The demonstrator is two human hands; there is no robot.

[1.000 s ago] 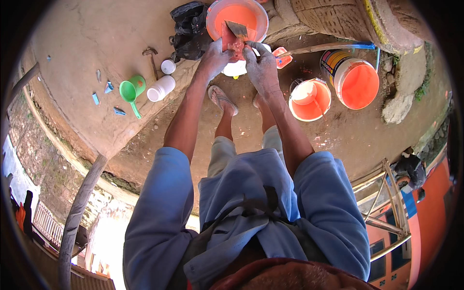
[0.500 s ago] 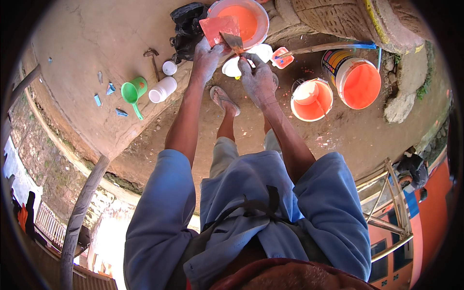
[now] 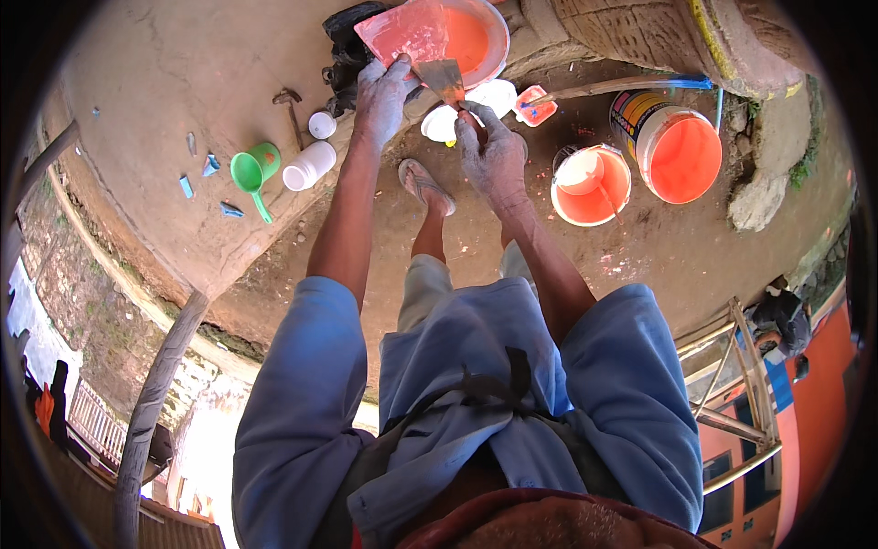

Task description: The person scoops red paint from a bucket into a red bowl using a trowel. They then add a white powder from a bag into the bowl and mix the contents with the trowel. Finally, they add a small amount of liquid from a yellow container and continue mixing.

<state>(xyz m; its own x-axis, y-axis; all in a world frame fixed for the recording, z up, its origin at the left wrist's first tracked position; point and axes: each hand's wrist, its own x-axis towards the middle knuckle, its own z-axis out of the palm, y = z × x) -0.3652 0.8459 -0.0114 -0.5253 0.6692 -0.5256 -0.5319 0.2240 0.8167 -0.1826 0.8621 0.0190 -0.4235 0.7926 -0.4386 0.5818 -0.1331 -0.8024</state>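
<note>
My left hand (image 3: 380,101), dusty grey, grips a flat pinkish-red board (image 3: 398,37) smeared with paint, held over the left side of a round basin (image 3: 500,50) of orange paint. My right hand (image 3: 489,160) is closed on the handle of a scraper (image 3: 441,80), whose metal blade lies at the board's lower right edge. Beneath them are white plastic containers (image 3: 494,91), partly hidden, and a small red tray (image 3: 538,108) with a long stick across it. Two buckets (image 3: 562,201) (image 3: 626,119) with orange paint stand at right.
A black bag (image 3: 346,41), hammer (image 3: 291,114), green dipper (image 3: 251,178) and white jars (image 3: 306,165) lie on a concrete ledge at left. A wooden post (image 3: 151,384) rises lower left. Rock (image 3: 640,32) edges the top. Another person (image 3: 782,325) is at far right, by bamboo framework (image 3: 759,412).
The board has moved up and left from between my hands and now extends past the basin's left side. My left hand shifted left and up; the scraper's blade moved slightly lower.
</note>
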